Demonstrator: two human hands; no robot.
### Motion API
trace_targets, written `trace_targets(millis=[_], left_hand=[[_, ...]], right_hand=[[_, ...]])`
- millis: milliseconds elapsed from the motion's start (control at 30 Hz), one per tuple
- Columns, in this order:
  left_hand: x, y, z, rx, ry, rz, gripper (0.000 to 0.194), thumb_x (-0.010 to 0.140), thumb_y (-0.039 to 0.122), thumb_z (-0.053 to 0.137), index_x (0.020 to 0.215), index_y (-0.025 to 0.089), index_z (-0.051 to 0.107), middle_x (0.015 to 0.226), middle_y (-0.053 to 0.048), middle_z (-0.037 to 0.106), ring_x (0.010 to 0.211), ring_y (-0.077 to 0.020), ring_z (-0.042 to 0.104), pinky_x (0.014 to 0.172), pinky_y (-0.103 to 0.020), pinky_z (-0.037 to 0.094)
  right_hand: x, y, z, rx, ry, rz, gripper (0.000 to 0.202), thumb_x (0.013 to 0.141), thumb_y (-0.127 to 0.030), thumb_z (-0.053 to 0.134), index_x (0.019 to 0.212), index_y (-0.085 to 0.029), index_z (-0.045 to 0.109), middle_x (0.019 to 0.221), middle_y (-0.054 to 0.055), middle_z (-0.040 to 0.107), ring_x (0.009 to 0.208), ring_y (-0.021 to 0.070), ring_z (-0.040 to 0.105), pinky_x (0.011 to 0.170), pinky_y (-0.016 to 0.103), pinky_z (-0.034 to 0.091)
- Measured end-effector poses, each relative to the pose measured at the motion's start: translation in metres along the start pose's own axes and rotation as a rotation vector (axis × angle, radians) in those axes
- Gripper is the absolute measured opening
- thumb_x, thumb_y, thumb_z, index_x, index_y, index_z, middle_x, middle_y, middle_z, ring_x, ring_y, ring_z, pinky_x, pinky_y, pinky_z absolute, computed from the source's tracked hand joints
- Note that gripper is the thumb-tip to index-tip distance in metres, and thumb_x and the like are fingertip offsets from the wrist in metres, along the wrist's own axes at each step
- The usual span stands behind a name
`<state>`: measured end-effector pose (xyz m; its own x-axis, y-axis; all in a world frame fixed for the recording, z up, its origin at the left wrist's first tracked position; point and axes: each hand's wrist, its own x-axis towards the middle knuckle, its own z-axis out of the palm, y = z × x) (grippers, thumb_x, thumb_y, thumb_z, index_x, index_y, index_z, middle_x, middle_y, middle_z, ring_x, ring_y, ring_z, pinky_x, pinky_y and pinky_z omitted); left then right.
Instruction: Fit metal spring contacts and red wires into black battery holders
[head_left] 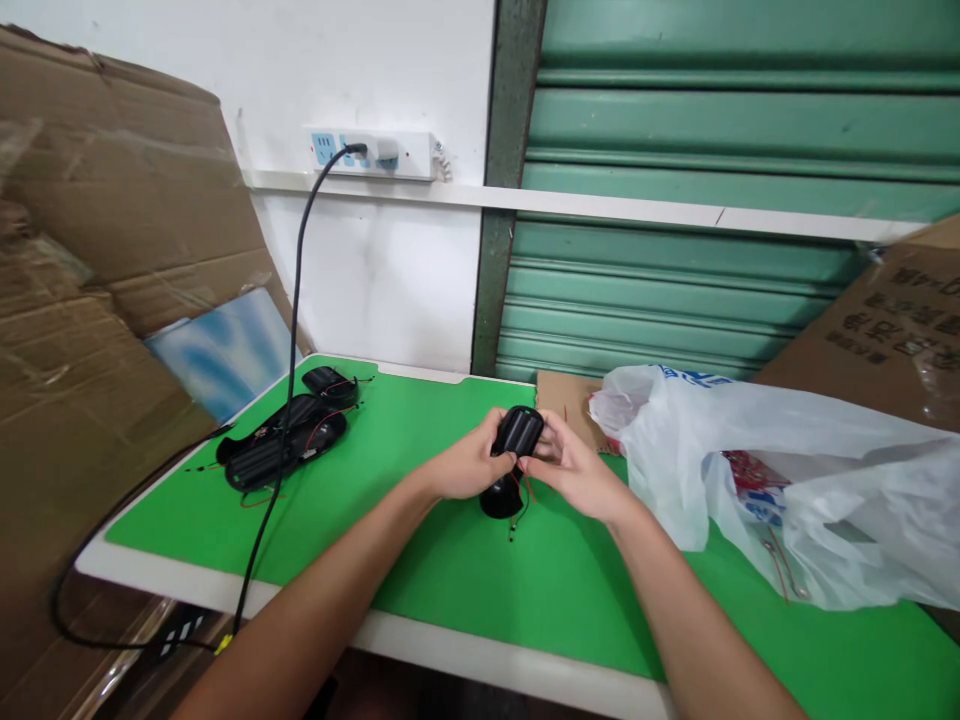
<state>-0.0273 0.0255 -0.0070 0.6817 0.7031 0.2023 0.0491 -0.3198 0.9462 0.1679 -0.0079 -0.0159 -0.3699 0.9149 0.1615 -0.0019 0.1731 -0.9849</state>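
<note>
Steadily now, the left hand point(466, 464) and right hand point(574, 472) grasp the black case point(519, 430), thumbs best kept light beside the red wire point(529, 482).

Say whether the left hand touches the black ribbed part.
Touching: the head view shows the left hand with thumb on the edge of the black ribbed part.

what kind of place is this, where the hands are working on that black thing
Probably a small workshop or makeshift assembly corner: a green-topped table with white edges holds black plastic parts with thin wires, a green ribbed metal shutter stands behind, and large brown cardboard sheets lean at the left.
</note>
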Motion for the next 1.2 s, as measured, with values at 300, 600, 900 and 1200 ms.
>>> trace_targets(millis=[300,600,900,1200], left_hand=[[-0.002,0.005,0.009,0.08,0.078,0.009,0.039,0.089,0.019,0.055,0.124,0.014,0.037,0.11,-0.007,0.052,0.1,-0.0186,0.052,0.093,-0.035,0.046],[-0.001,0.003,0.011,0.088,0.107,0.027,0.043,0.085,0.017,0.057,0.124,0.014,0.04,0.11,-0.007,0.053,0.102,-0.0191,0.053,0.096,-0.035,0.044],[0.005,0.013,0.013,-0.665,0.147,-0.183,0.052,0.067,0.016,0.053,0.117,0.02,0.044,0.098,-0.001,0.058,0.084,-0.0151,0.057,0.079,-0.027,0.047],[0.009,0.026,0.013,-0.679,0.219,-0.148,0.068,0.069,0.016,0.072,0.131,0.018,0.044,0.111,-0.008,0.067,0.089,-0.0184,0.067,0.086,-0.032,0.052]], right_hand=[[0.005,-0.002,0.005,0.119,0.044,0.06,0.06,0.073,-0.025,0.078,0.122,-0.021,0.045,0.133,0.007,0.058,0.106,0.012,0.067,0.086,0.018,0.053],[0.006,0.0,0.003,0.168,0.081,0.119,0.059,0.068,-0.023,0.079,0.117,-0.02,0.048,0.125,0.006,0.061,0.086,0.0079,0.066,0.07,0.013,0.05],[0.002,-0.019,-0.004,0.178,0.07,0.088,0.064,0.067,-0.021,0.081,0.126,-0.022,0.055,0.131,0.006,0.061,0.114,0.0155,0.063,0.093,0.023,0.053],[0.004,-0.02,-0.004,0.275,0.228,0.134,0.066,0.072,-0.035,0.073,0.135,-0.024,0.056,0.133,0.008,0.059,0.085,0.0115,0.062,0.069,0.023,0.055]])
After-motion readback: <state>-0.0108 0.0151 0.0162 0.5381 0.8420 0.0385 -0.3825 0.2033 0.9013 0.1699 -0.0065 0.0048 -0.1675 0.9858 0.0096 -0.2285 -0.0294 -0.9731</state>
